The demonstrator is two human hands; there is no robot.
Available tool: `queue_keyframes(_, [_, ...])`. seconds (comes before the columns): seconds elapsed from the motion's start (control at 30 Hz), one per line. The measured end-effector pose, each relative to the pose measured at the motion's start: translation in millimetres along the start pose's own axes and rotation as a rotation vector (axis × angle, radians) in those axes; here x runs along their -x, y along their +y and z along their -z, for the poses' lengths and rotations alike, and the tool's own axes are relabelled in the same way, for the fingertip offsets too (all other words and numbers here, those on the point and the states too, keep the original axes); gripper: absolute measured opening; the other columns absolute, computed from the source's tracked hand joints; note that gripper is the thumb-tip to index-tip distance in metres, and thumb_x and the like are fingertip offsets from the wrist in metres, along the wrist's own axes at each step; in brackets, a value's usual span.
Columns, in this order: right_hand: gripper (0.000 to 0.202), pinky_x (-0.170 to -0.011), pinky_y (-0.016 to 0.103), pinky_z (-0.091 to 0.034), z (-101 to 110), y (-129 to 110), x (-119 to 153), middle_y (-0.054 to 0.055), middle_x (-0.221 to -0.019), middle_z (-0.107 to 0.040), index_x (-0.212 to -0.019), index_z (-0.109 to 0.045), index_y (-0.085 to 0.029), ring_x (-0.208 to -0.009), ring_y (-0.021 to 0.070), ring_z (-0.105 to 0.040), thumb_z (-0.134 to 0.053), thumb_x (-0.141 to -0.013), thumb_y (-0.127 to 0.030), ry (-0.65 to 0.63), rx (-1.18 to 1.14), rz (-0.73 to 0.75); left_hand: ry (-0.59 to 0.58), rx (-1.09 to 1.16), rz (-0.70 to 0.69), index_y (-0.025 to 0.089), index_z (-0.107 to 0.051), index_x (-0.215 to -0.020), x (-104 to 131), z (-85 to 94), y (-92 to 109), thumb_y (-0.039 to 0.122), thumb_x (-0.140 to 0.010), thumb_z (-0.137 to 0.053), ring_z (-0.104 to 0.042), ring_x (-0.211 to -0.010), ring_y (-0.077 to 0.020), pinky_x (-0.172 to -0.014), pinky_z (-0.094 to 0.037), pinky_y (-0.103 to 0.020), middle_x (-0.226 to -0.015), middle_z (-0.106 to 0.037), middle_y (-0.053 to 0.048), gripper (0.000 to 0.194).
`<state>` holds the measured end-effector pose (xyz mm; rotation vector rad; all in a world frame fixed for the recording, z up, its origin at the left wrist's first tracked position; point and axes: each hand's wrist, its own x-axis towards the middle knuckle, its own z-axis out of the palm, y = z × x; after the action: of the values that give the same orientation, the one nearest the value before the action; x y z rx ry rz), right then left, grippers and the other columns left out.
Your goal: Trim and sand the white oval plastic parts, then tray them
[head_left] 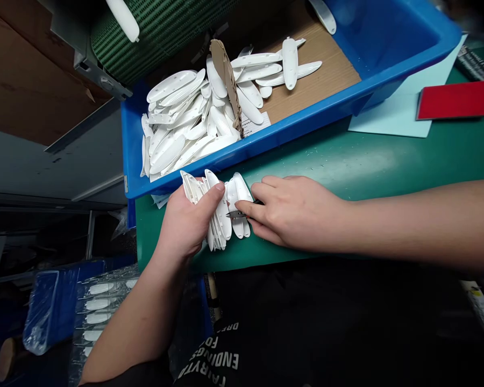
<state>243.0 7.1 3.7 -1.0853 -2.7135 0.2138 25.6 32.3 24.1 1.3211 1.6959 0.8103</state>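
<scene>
Fingers of left hand (189, 215) clamp white pieces (220, 215); right's (286, 209) pinch cutter (237, 214).

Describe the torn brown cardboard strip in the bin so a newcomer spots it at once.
Find the large blue plastic bin by the green tabletop. Toward its left end lies a heap of white oval plastic parts. The strip sticks up among them, its ragged brown edge unlike the smooth white pieces on both sides.
</scene>
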Motion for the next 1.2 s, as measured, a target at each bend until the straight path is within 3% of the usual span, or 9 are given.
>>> queue_keyframes(0.3, [0.039, -0.060, 0.035, -0.014, 3, 1, -3, 0.011, -0.100, -0.066, -0.136, -0.069, -0.019, -0.085, 0.0233, -0.059, -0.045, -0.110, -0.034, -0.098, -0.026, -0.025, -0.088, 0.106, 0.056, 0.018, -0.071, -0.093, -7, -1.4, -4, 0.046, -0.077, -0.089, -0.065, -0.071, -0.0187, -0.061, -0.054, -0.027, -0.083, -0.070, -0.003, 0.037])
queue_keyframes(0.57, [0.038, -0.060, 0.033, -0.016, 1, 12, -2, 0.006, -0.092, -0.066, -0.131, -0.075, -0.026, -0.080, 0.0201, -0.060, -0.051, -0.106, -0.041, 0.004, -0.121, -0.114, -0.163, 0.219, 0.120, 0.017, -0.070, -0.099, -12, -3.1, -5, 0.045, -0.075, -0.091, -0.069, -0.076, -0.0207, -0.069, -0.059, -0.030, -0.091, -0.073, -0.005, 0.043])
queue_keyframes(0.8, [0.038, -0.060, 0.032, -0.014, 0, 14, -3, 0.006, -0.090, -0.065, -0.129, -0.076, -0.026, -0.079, 0.0194, -0.059, -0.052, -0.104, -0.041, 0.042, -0.150, -0.143, -0.180, 0.153, 0.156, 0.019, -0.068, -0.089, -10, -4.2, 2, 0.046, -0.079, -0.086, -0.063, -0.054, -0.0178, -0.050, -0.057, -0.030, -0.069, -0.068, -0.001, 0.034])
queue_keyframes(1.0, [0.037, -0.062, 0.034, -0.018, 1, 9, 1, 0.009, -0.097, -0.065, -0.131, -0.075, -0.025, -0.088, 0.0213, -0.057, -0.054, -0.104, -0.040, 0.075, -0.194, -0.034, -0.137, 0.327, 0.190, 0.017, -0.067, -0.092, -6, -5.3, 5, 0.044, -0.075, -0.090, -0.063, -0.056, -0.0162, -0.051, -0.058, -0.028, -0.069, -0.067, 0.000, 0.039])
queue_keyframes(1.2, [0.039, -0.064, 0.036, -0.020, -3, 8, 1, 0.011, -0.102, -0.064, -0.134, -0.072, -0.022, -0.090, 0.0238, -0.052, -0.052, -0.105, -0.039, 0.073, -0.117, 0.025, -0.123, 0.334, 0.164, 0.017, -0.067, -0.087, -5, -9.5, 7, 0.044, -0.073, -0.091, -0.065, -0.057, -0.0153, -0.052, -0.054, -0.025, -0.070, -0.068, -0.001, 0.039])
